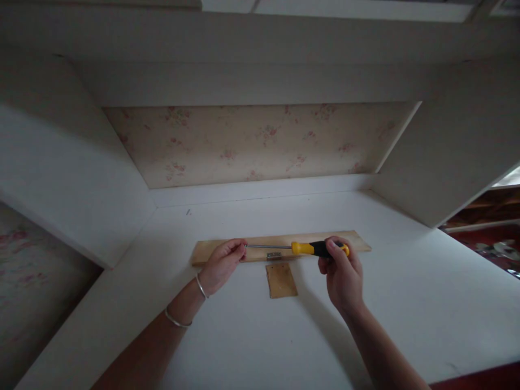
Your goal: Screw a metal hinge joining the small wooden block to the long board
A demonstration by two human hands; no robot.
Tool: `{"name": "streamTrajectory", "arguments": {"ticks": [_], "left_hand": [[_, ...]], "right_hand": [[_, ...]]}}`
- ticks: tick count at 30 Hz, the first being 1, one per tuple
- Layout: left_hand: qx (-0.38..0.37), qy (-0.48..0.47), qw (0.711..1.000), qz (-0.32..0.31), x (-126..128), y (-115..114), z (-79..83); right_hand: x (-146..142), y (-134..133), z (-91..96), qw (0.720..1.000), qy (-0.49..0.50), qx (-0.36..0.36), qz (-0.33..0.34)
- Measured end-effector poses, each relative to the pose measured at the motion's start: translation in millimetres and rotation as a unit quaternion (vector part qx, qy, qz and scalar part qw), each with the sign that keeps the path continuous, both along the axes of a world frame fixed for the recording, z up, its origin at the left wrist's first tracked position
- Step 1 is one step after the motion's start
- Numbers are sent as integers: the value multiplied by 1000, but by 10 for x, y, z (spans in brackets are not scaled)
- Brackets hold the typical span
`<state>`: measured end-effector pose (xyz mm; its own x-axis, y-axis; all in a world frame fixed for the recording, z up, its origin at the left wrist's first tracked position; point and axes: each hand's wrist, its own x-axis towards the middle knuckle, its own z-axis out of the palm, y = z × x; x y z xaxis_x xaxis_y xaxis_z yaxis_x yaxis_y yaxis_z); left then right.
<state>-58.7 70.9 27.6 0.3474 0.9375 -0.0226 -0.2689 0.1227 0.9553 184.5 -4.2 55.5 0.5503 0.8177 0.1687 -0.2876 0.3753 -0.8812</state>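
My right hand (pixel 344 273) is wrapped round the yellow and black handle of a screwdriver (pixel 303 248), held level with its shaft pointing left. At the shaft's tip, the fingertips of my left hand (pixel 222 265) are pinched together; whatever small thing they grip is hidden. Beneath both hands a long pale wooden board (pixel 339 239) lies across the white surface. A small metal hinge (pixel 273 255) sits at the board's near edge. Just in front of it lies a small brown rectangular piece (pixel 281 280) with little holes along its top edge.
The white tabletop (pixel 244 336) is bounded by white upright panels at left (pixel 73 162) and right (pixel 447 135). An overhead white shelf (pixel 260 49) spans above. Flowered wallpaper (pixel 260 143) shows behind. A small dark mark (pixel 188 212) is near the back left.
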Motion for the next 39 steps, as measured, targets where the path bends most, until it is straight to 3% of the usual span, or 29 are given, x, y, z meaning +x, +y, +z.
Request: {"name": "streamTrajectory", "arguments": {"ticks": [13, 24, 28, 33, 39], "left_hand": [[-5, 12, 1000, -24, 46, -3, -8], [82, 178, 979, -55, -91, 88, -68], [40, 171, 982, -76, -101, 114, -80], [-28, 124, 988, -85, -89, 110, -111], [-14, 171, 978, -115, -99, 137, -123]], "right_hand": [[77, -12, -15, 1000, -14, -23, -1], [114, -36, -32, 990, -139, -28, -6], [191, -98, -7, 969, -241, -22, 44], [332, -182, -9, 919, -386, -32, 73], [406, -200, -5, 890, -442, -37, 105]]}}
